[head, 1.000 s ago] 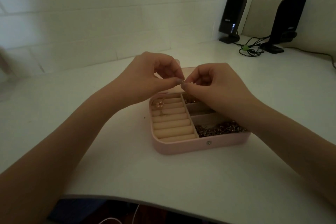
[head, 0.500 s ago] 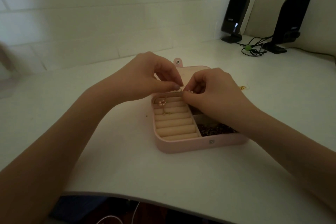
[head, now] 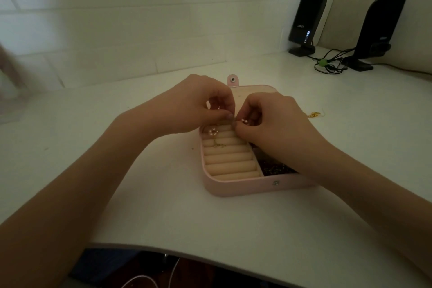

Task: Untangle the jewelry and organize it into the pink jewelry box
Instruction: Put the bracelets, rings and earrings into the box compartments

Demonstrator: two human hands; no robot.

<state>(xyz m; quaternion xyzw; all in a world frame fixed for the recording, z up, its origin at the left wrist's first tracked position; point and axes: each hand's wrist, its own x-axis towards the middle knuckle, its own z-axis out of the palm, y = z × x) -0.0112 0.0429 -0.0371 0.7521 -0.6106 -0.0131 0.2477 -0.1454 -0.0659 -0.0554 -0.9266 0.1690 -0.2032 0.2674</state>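
Open pink rectangular jewelry box (head: 236,188) on a white matte table (head: 163,213); white block wall at twelve o'clock, two black upright speakers (head: 306,21) at two o'clock. Left hand (head: 198,103) and right hand (head: 273,121) each pinch a small pearl-beaded gold piece (head: 244,121) over the box.

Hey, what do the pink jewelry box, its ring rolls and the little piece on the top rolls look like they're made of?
Pink jewelry box: probably faux leather or smooth plastic, with a matte, even skin and a metal snap on the front.
Ring rolls: soft padded fabric, likely velvety, cream and free of shine.
Small piece: pale pearl-like beads, seemingly on gold-coloured metal; too small to be sure.
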